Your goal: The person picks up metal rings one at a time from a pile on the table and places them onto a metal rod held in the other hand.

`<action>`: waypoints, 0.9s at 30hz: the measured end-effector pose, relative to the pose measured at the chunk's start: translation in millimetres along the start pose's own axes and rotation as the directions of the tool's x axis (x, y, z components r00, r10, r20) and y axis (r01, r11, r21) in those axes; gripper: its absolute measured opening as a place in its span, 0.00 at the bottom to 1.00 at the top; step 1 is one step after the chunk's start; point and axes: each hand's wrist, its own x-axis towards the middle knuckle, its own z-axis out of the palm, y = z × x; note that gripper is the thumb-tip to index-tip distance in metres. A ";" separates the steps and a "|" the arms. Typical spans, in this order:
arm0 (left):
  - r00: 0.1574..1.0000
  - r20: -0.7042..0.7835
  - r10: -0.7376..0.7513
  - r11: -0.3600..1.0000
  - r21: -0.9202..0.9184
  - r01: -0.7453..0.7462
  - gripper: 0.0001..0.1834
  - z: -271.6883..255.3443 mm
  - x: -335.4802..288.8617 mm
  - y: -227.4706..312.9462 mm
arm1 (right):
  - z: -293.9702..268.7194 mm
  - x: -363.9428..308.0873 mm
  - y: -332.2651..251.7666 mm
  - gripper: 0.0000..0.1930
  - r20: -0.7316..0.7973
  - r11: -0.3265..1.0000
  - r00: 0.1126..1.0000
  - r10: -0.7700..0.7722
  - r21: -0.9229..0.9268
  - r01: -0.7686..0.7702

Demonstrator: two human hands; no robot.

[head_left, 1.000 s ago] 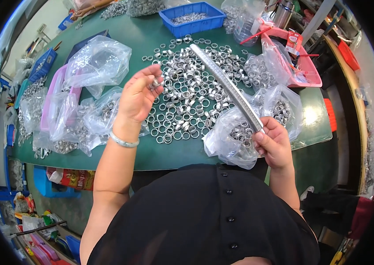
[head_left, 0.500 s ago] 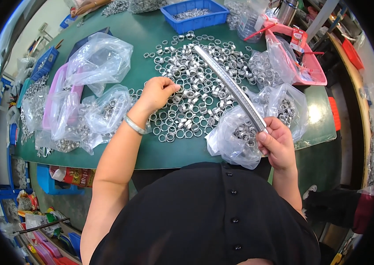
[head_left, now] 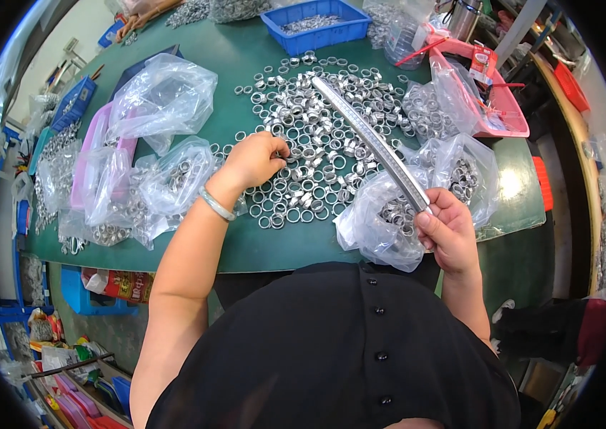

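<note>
- Right now, the left hand (head_left: 254, 159) is at the near left side of a pile of metal rings (head_left: 310, 171), palm down, with thumb and fingers bent close together.
- Whether the left fingertips pinch a ring cannot be told, since the back of the hand hides part of them.
- A pale bracelet (head_left: 216, 204) sits around the wrist just behind the left hand.
- The right hand (head_left: 448, 227) is closed around the near end of a long metal stick (head_left: 369, 136), thumb on top.
- From the right hand, the stick slants away and to the left, across the view of the pile, its far tip beyond the left hand.
- The rings lie loose on the green table (head_left: 224, 50), mostly ahead and to the right of the left hand.
- Just left of the right hand, partly under the stick, a plastic bag (head_left: 359, 225) holds more rings.
- Left of the left hand, another bag of rings (head_left: 181, 171) lies near the wrist, with a purple tray (head_left: 87, 154) farther out.
- Well beyond both hands stands a blue bin (head_left: 328, 41) with small metal pieces inside.
- Farther ahead and right of the right hand is a pink basket (head_left: 507, 129).
</note>
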 end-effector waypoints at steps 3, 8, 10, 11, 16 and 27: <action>0.999 0.001 0.041 0.997 0.067 -0.041 0.07 -2.4 -1.0 4.9 | -1.6 -0.4 0.2 0.13 -0.005 1.000 1.000 -0.003 -0.008 0.003; 0.998 0.023 -0.060 0.996 -0.072 0.062 0.08 -3.3 -4.2 -0.6 | 0.7 -1.3 -0.3 0.13 -0.010 1.000 1.000 0.006 -0.016 -0.006; 0.984 -0.053 -0.169 0.985 0.025 0.170 0.10 -3.7 -5.2 1.8 | 0.1 -0.7 0.8 0.13 -0.011 1.000 1.000 0.007 -0.017 -0.007; 0.971 -0.096 -0.220 0.972 0.069 0.227 0.11 -3.8 -6.7 4.5 | -0.9 -0.5 0.9 0.13 -0.011 1.000 1.000 0.008 -0.023 -0.008; 0.997 -0.023 0.075 0.995 0.065 -0.074 0.13 -2.3 -9.3 10.6 | 0.9 -0.4 0.6 0.12 -0.004 1.000 1.000 0.010 -0.023 -0.010; 0.998 -0.017 0.054 0.998 -0.021 -0.054 0.13 7.5 3.2 19.5 | 4.1 0.6 0.1 0.12 -0.005 0.999 1.000 0.019 -0.046 -0.019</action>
